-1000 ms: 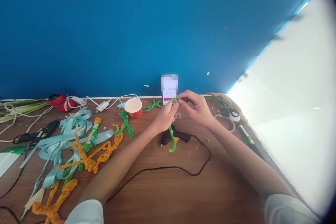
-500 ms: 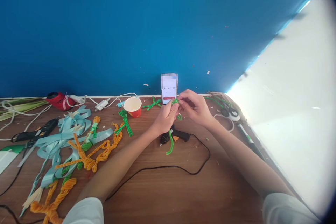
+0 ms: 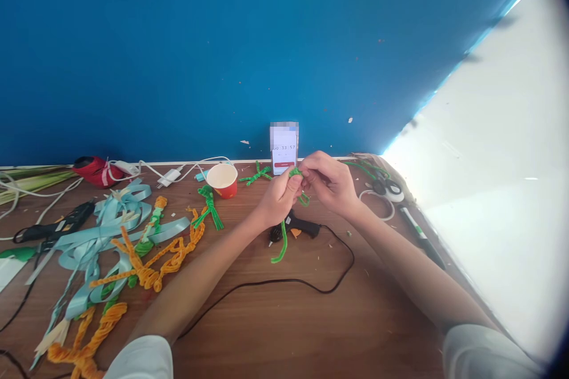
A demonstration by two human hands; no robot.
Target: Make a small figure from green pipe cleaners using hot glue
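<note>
green fuzzy wire [image 3: 285, 238] is clamped in the left hand [image 3: 280, 196], seemingly for steadiness, while the right hand [image 3: 331, 183] pinches its top, maybe for finer control.

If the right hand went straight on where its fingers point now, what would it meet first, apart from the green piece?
Probably the left hand, which holds the green piece just in front of the right hand. The phone seems farther back, though depth is unclear in this view.
</note>
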